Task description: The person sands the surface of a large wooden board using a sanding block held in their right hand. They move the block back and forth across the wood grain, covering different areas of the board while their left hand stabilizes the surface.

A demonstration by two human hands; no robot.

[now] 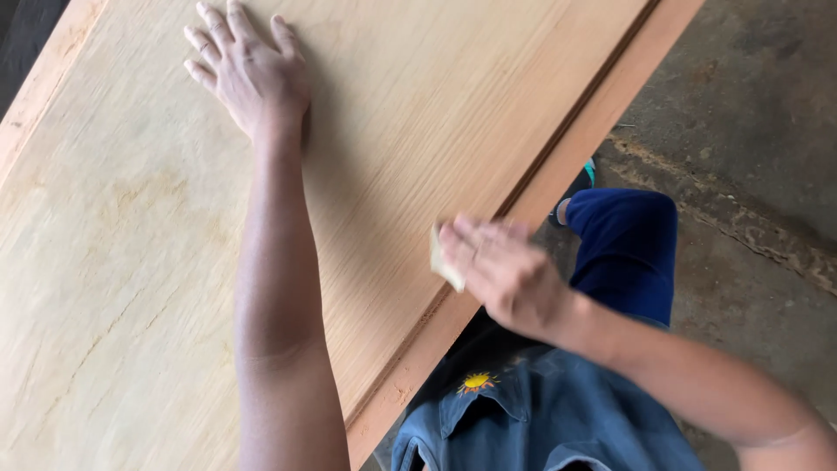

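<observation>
Spanning the left and middle of the view, a large pale wooden panel (131, 262) lies flat, its veneered face framed by a plainer, slightly reddish border strip (558, 166) along the near edge. The left hand (248, 74) rests on the panel's face near the top of the view, palm down and fingers spread, holding nothing; that flat, open press looks meant to steady the panel and brace the person's lean over it. The left forearm runs straight down the panel toward the camera.

Further right, the right hand (506, 275) is closed around a small pale block (445, 259), likely a sanding block, though blur hides its surface. The grip is a wrapped one, fingers curled over the top, so the block's face sits pressed against the panel just where the veneer meets the border strip. Only the block's left end pokes out past the fingertips.

Right of the panel's edge are the person's denim shirt (540, 419), a blue trouser leg (628, 249), and a rough concrete floor (750, 131).
</observation>
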